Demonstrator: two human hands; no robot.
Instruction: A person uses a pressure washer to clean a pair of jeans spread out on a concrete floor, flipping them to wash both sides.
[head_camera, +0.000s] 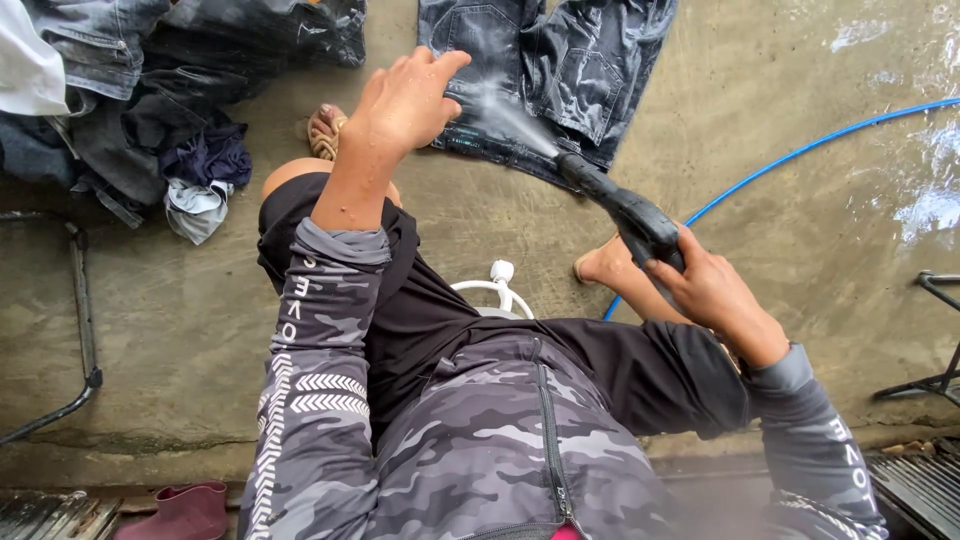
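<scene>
Since the person sits low over the work, nearest things come first.

Right hand (715, 290): fingers wrapped tight round the grip of a black spray gun (622, 205), nozzle angled down and forward so the jet strikes the cloth at a slant.
Left hand (405, 100): raised above the jeans' waistband, fingers loosely together and curled, wet with droplets, holding nothing; it hangs beside the spray, seemingly ready to steady the cloth.
Jeans (560, 70): dark denim spread flat on the ground ahead, so the water can reach the whole face.
Hose (800, 155): blue, trailing off to the right.
Clothes pile (150, 110): heaped at upper left, apart from the spray.
Floor (760, 80): bare concrete (760, 80), wet and shining at the far right.
</scene>
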